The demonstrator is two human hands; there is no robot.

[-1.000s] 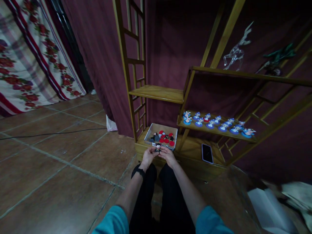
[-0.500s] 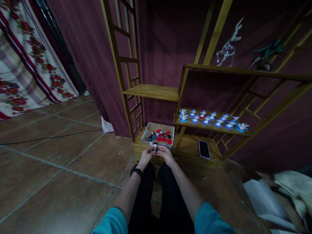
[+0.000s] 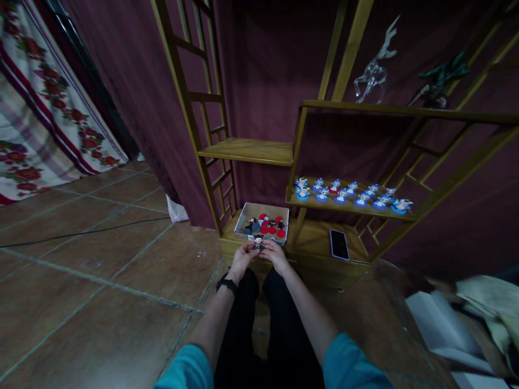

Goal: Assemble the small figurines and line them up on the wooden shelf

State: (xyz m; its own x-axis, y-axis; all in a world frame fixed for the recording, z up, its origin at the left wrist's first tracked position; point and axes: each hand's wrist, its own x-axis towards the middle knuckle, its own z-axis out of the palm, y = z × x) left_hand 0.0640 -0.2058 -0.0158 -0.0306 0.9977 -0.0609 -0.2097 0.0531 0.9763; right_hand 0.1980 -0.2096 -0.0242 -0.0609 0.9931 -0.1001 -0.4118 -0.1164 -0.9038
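Note:
A small figurine [image 3: 258, 241] with dark hair and a dark round base is held upright between my two hands, just in front of a cardboard box. My left hand [image 3: 243, 256] closes its fingers on the base from the left; a dark band circles that wrist. From the right, my right hand [image 3: 274, 254] grips the same base. Behind them the open box [image 3: 287, 217] sits on the low shelf, with several red and dark figurines [image 3: 267, 229] lying jumbled inside.
On the shelf to the right stand several blue and white figurines [image 3: 341, 195]. A phone [image 3: 339, 245] lies on the bottom board [image 3: 316, 237]. Higher up are a clear deer ornament [image 3: 373, 75] and a dark green ornament [image 3: 440, 81]. A black cable [image 3: 85, 232] crosses the floor.
The camera view has shifted slightly. Both hands keep hold of the figurine, which stays nearly in place in front of the box.

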